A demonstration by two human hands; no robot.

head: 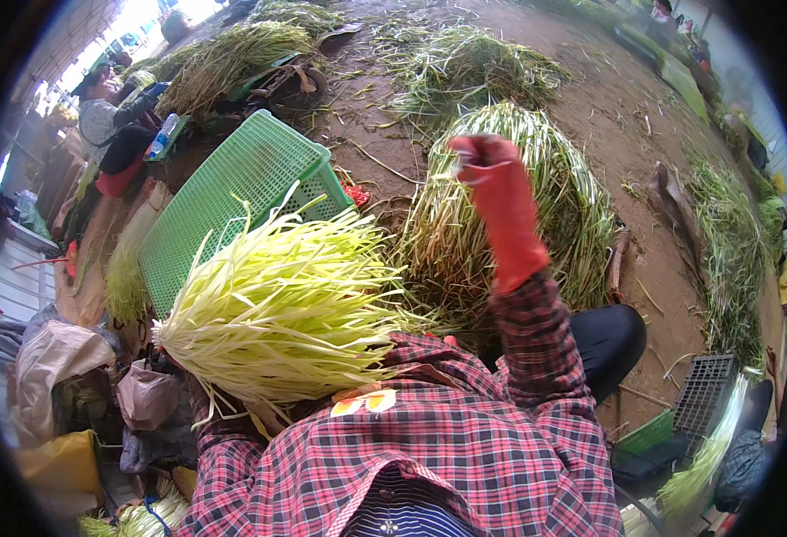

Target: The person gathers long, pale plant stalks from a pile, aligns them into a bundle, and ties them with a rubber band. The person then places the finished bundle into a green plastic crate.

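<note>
A large bundle of yellow-green leafy stalks, resembling blanched chives, lies across the front of my body. Its pale root end points left and its leaf tips fan to the right. My left sleeve runs in under the root end, and the bundle hides my left hand. In a red rubber glove, my right hand is raised with its fingers curled. It is blurred, so I cannot tell whether something small is in it. Behind it, from my view, stands a big heap of green and straw-coloured stalks. The hand looks apart from the bundle.
A green plastic basket stands tilted beyond the bundle. Loose leaves are heaped on the earthen floor. A person sits at the upper left near a water bottle. A dark crate lies at the right.
</note>
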